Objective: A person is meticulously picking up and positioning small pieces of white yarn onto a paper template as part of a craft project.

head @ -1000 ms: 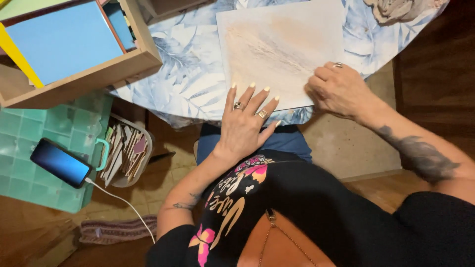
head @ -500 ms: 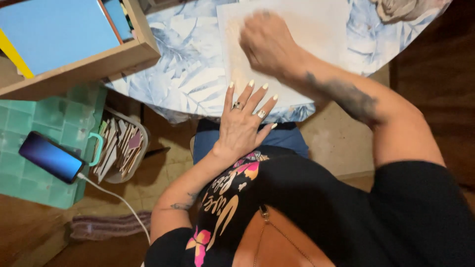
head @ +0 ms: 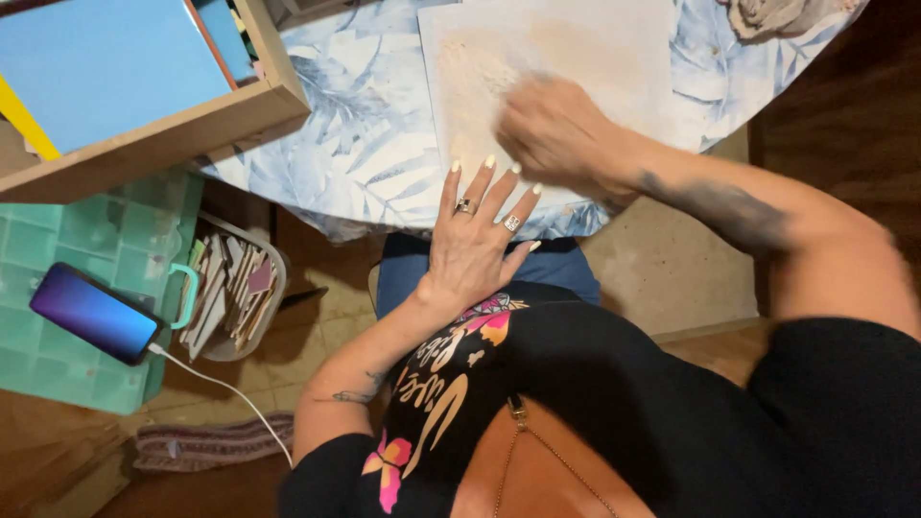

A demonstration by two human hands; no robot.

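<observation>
Round and covered with a pale blue leaf-patterned cloth, the surface [head: 365,144] fills the upper middle of the head view; a pale beige rectangular sheet [head: 614,48], dusted with a sandy tint, is laid flat on it toward 12 o'clock, its near edge reaching the rim of the surface; the left hand [head: 475,245] is pressed palm down at that near edge, its grip spread wide, fingers fanned apart and holding nothing, with rings seen on two fingers and pale nails resting on the sheet's lower border; the right hand [head: 556,134] is laid on the sheet just beyond the left hand's fingertips, at about 1 o'clock from them; it is blurred, so whether its grip is closed around anything cannot be told; a tattooed forearm is seen behind it, toward 4 o'clock. An open wooden box holding blue and yellow boards [head: 144,86] is set on the surface at 10 o'clock; a crumpled grey cloth [head: 777,14] is seen at the 1 o'clock edge; a translucent green plastic crate [head: 86,240] is found at 9 o'clock, with a dark smartphone on a white cable [head: 94,314] lying on it; beside it a round container of flat wooden pieces [head: 235,288] stands on the tiled floor.
</observation>
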